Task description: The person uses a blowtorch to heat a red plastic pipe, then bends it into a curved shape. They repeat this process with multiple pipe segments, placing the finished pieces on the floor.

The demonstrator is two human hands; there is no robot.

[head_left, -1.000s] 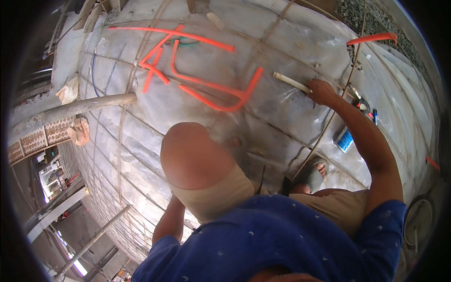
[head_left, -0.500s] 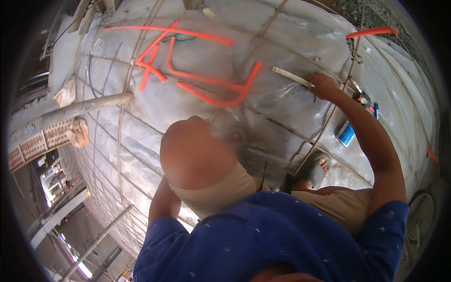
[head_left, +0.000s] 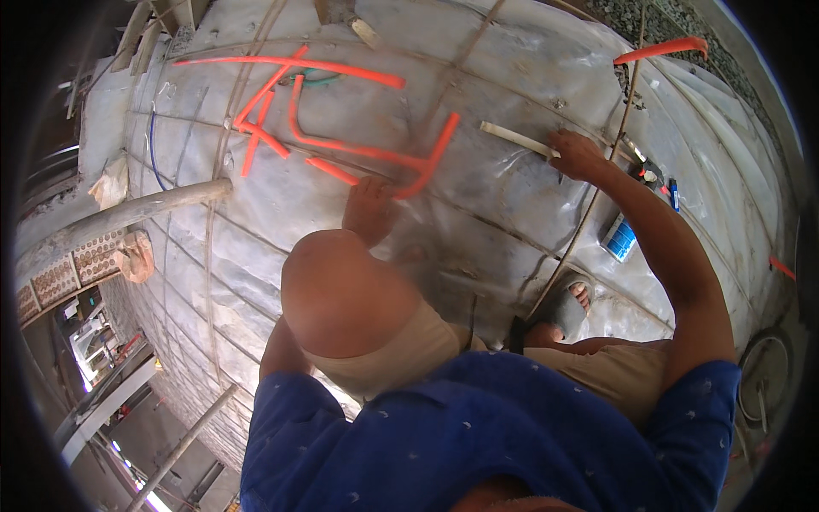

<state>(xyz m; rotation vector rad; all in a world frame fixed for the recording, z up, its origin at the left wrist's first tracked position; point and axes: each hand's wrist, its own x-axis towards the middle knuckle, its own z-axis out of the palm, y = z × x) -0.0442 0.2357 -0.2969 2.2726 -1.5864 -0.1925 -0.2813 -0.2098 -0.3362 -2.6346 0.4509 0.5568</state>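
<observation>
My left hand (head_left: 370, 207) reaches past my bent knee, its fingers closed on a curved orange pipe (head_left: 418, 184) lying on the plastic sheet. The hand covers the middle of that pipe. Out to the right, my right hand (head_left: 577, 156) grips one end of a short cream pipe (head_left: 517, 139), whose other end points left. Just beyond the left hand lies an L-shaped orange pipe (head_left: 341, 148). Several straight and bent orange pieces, among them a long orange pipe (head_left: 341, 70), are scattered farther left.
Thin rebar (head_left: 589, 205) crosses the grey plastic sheet (head_left: 512, 68) in a grid. A blue-and-white can (head_left: 619, 237) lies right of my foot, with a blue marker (head_left: 674, 195) near it. At left juts a thick pole (head_left: 136, 203). Another orange pipe (head_left: 661, 49) lies far right.
My left hand has come out from behind my knee onto the curved orange pipe. The right hand keeps the cream pipe; the whole view has shifted slightly.
</observation>
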